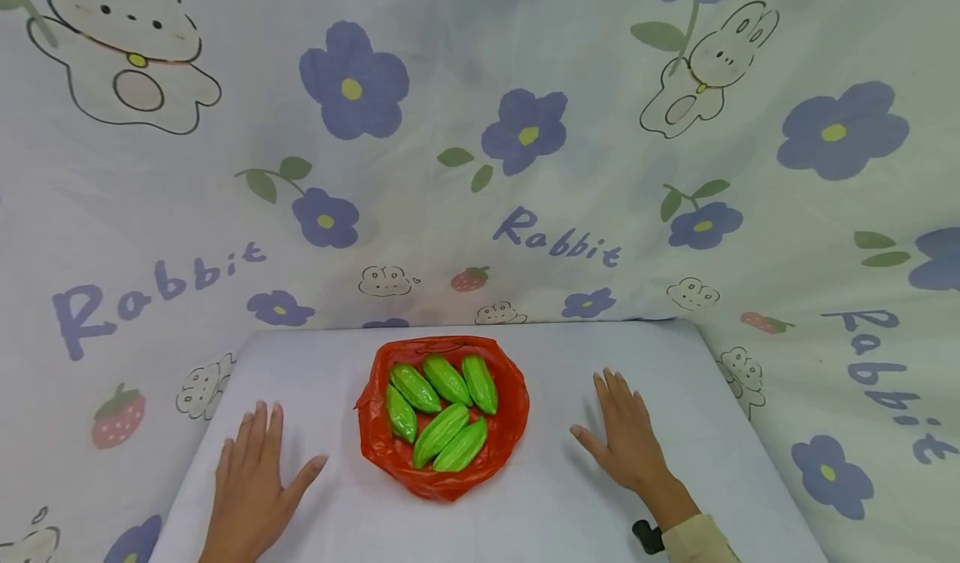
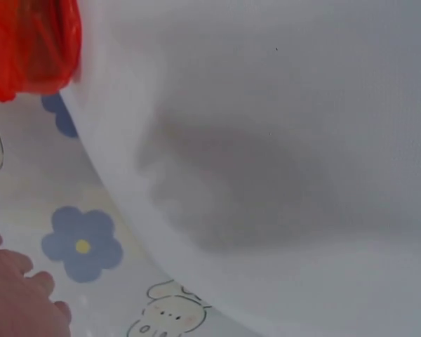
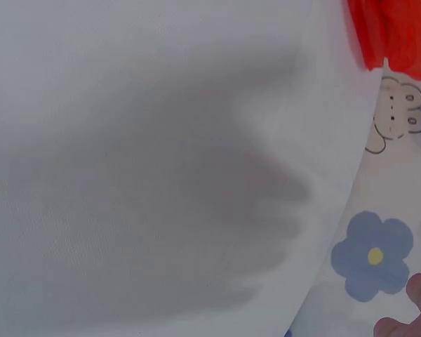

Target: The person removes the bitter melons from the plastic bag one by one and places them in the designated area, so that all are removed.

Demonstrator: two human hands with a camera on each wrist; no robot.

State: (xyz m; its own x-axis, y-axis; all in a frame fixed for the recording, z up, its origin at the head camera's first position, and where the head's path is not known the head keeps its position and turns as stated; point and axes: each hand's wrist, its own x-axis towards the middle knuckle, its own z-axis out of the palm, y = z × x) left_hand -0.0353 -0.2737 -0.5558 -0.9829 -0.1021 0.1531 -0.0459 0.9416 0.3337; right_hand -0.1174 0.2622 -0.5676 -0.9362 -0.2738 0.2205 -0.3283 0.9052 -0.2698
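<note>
The bag (image 1: 444, 488) sits on the table (image 1: 540, 521), near the back edge. Six vegetables (image 1: 447, 378) lie in the bag, two of them in front of the rest. The left hand (image 1: 251, 488) is over the table to the left of the bag, and the right hand (image 1: 626, 436) is to the right of it. The cloth (image 1: 427, 238) hangs behind the table and on both sides

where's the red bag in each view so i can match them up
Head: red bag at lower middle, between left hand and right hand.
Left wrist: top-left corner, cut off by the frame.
Right wrist: top-right corner, also cut off.
Shared landmark: edge of the white table, flowered cloth beyond.
</note>
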